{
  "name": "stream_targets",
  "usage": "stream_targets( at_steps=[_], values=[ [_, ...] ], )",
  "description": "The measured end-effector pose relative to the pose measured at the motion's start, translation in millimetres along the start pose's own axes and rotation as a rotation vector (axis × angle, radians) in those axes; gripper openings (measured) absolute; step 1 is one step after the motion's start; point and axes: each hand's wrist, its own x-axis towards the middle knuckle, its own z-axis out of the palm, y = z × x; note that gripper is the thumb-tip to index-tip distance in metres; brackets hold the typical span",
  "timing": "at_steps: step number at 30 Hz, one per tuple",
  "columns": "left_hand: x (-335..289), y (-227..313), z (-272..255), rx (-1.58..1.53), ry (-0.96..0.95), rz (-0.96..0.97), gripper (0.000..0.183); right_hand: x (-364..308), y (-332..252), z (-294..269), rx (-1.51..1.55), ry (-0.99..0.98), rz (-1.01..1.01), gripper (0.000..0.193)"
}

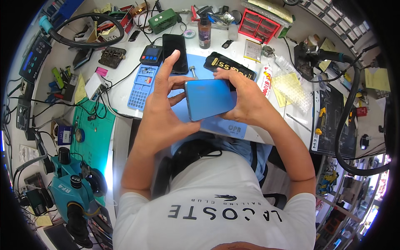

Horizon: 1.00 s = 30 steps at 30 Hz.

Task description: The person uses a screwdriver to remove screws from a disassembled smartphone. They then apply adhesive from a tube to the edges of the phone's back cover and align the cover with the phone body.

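Observation:
A smartphone with a shiny blue back point(208, 100) is held above the blue work mat, its back facing up. My right hand point(248, 98) grips it around the right end, with fingers along the top edge. Around the left end is my left hand point(160, 108), its thumb by the lower edge, some fingers bent at the left edge and one finger stretched upward. Beyond the hands lie a black phone point(175, 53), a black case with yellow lettering point(227, 64) and a small metal bolt-like piece point(193, 71).
A blue parts tray point(139, 98) sits left of the mat point(198, 61). Farther back stand a brown spray bottle point(204, 33), a green box-shaped device point(163, 21) and a red drawer unit point(258, 26). A teal microscope point(73, 187) is at the left; a thick black hose point(348, 112) arches at the right.

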Motion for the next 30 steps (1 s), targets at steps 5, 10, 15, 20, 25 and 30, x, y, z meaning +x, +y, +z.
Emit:
stream_targets(
  at_steps=[5,10,15,20,25,30],
  values=[
    [5.6,-13.0,11.1,-0.155,0.001,0.140,0.129,0.9,12.8,16.7,0.324,0.023,0.032,0.089],
    [10.5,-28.4,26.8,-0.173,-0.029,0.181,0.130,0.6,9.9,16.0,0.429,-0.091,0.227,0.090],
    [16.1,-37.3,39.6,-0.198,-0.052,0.248,0.129,-1.8,9.9,14.4,0.442,-0.100,0.153,0.090],
    [22.3,-46.4,49.8,-0.242,-0.077,0.242,0.124,-7.0,20.0,19.0,0.432,-0.073,0.097,0.097],
    [26.5,-50.3,57.2,-0.236,-0.032,0.209,0.116,-12.9,5.8,-4.0,0.311,-0.102,0.105,0.090],
    [31.8,-44.2,62.1,-0.187,0.008,0.226,0.112,-41.1,28.3,-43.9,-0.300,-0.005,0.196,0.072]
  ],
)
